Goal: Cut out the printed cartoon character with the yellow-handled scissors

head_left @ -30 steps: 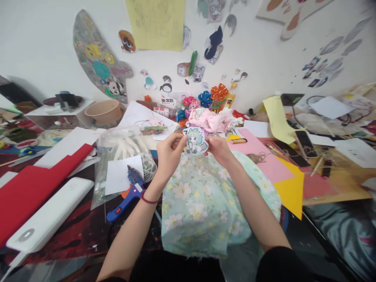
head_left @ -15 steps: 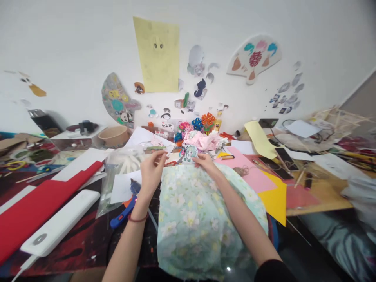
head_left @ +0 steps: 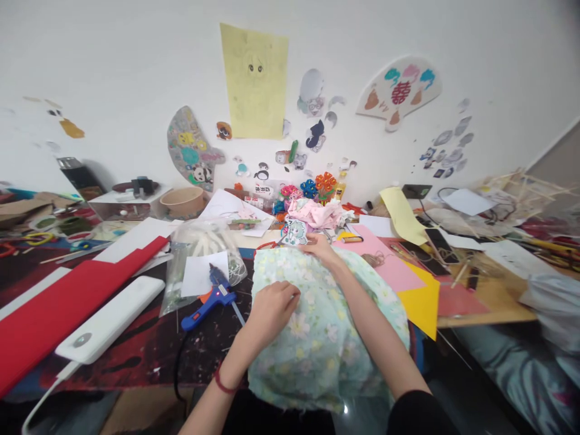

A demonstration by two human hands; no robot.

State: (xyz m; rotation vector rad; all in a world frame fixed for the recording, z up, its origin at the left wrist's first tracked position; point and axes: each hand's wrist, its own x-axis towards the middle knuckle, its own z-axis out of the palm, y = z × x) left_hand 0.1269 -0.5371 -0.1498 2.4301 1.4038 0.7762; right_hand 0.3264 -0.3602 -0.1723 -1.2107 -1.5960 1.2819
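A pale green floral cloth (head_left: 308,362) hangs over the table's front edge and covers the space before me. My right hand (head_left: 319,249) is at the cloth's far edge, its fingers closed on a small paper cutout (head_left: 296,232) of a pale green-haired cartoon figure. Over the middle of the cloth is my left hand (head_left: 275,307), fingers curled together; whatever may be in them is hidden. A blue hot glue gun (head_left: 209,302) lies left of the cloth, its nozzle over a white paper square (head_left: 199,273).
On the left are a white power strip (head_left: 113,317) and red sheets (head_left: 86,308). A clear plastic bag (head_left: 174,266) lies behind the glue gun. Pink paper (head_left: 389,260), yellow paper (head_left: 421,302) and a phone (head_left: 440,244) are to the right. Crumpled pink cloth (head_left: 317,212) sits at the back.
My left hand has come back from the cutout's left side and down over the cloth. My right hand still holds the cutout. The view has shifted slightly left.
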